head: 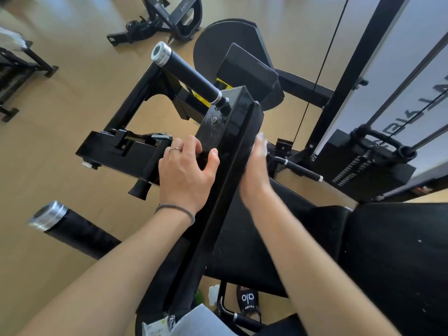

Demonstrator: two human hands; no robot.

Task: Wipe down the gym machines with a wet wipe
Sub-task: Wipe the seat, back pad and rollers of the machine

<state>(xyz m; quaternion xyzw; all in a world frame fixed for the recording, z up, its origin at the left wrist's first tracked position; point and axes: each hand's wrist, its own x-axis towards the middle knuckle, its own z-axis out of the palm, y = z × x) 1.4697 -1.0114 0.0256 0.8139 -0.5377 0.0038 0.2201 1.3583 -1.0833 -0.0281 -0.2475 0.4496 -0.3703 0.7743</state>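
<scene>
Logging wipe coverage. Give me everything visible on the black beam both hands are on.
The black beam is a long, glossy, square-section arm of painted metal, running diagonally from bottom centre up to the foam roller mounted at its top end. A round bolt head sits near the top, and a raised strip runs along its right edge. The left hand grips its left face, thumb on top. The right hand, blurred, presses the white wet wipe on its right side.

free: floor (pixel 60 146) left | blocked: roller (pixel 191 77) ahead, weight stack (pixel 363 170) right
</scene>
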